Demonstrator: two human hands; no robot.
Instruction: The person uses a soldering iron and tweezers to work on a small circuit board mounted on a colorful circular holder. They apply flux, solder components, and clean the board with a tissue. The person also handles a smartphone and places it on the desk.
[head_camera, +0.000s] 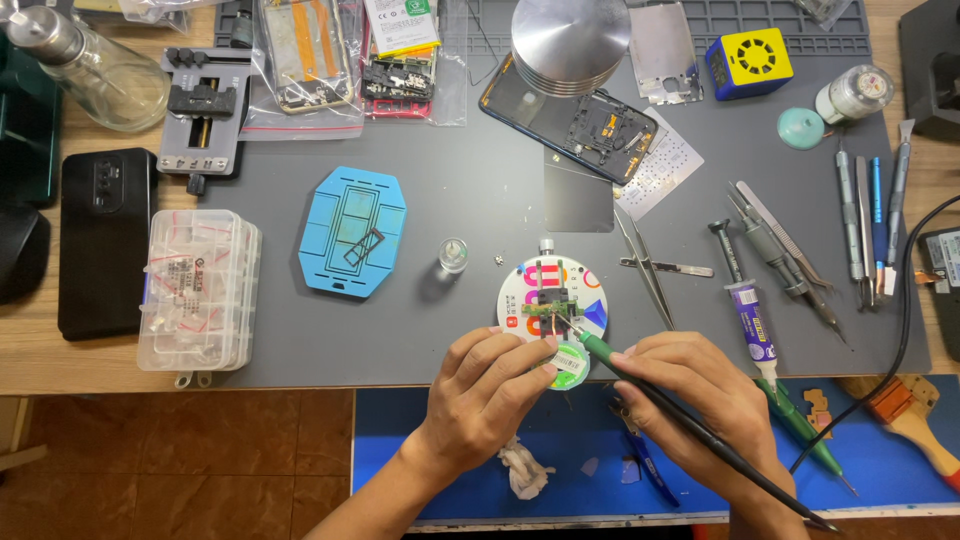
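Closest to the camera are the two hands, hanging over the front edge of the desk where the grey work mat (400, 330) meets a blue mat (470, 480). The right hand (700, 400) is closed in a pen grip around a soldering iron (640, 385) with a green collar and black handle, its tip angled up-left onto a small circuit board (548, 308). That board is clamped in the middle of a round white fixture (515, 300) near the front edge of the grey mat, a bit right of centre. The left hand (490, 390) has its fingertips pinched together just beside the board, right over a small green spool (565, 368) that looks like solder wick or wire; I can't tell whether it's actually pinching a strand or only steadying itself. My read is that this is mid-solder on one joint, tip on or just off the pad. What comes next needs a steady tip and short contact, since the parts on that board look tiny and crowded. Lying unused to the right are tweezers (645, 265), a flux syringe (750, 320) and a row of screwdrivers (865, 225) toward the right edge. A blue fixture plate (352, 232) sits mid-mat, a clear parts box (200, 290) is at the left edge, and an opened phone (570, 115) is toward the back.
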